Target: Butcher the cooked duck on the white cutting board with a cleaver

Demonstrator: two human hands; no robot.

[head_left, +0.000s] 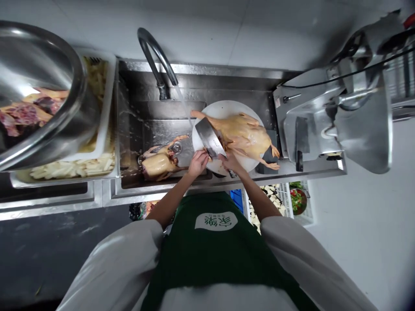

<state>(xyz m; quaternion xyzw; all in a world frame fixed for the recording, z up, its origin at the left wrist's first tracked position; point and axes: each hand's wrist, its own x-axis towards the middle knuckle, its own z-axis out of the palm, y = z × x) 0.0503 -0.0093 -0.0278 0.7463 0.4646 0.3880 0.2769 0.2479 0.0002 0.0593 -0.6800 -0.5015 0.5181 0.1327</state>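
Note:
A plucked whole duck [244, 134] lies on a round white cutting board [227, 109] set over the right side of the steel sink [152, 116]. My right hand [231, 162] is closed on the handle of a cleaver [210, 138], its blade under water running from the faucet [155, 56]. My left hand [197, 161] is curled beside the blade's base, touching it. A second plucked duck [160, 163] sits in the sink basin near the drain.
A white tray of pale cut strips [74, 166] stands left of the sink, with a large steel bowl of raw meat [29, 108] above it. A steel machine [340, 116] stands to the right. Crates of chopped vegetables [275, 198] sit below the counter.

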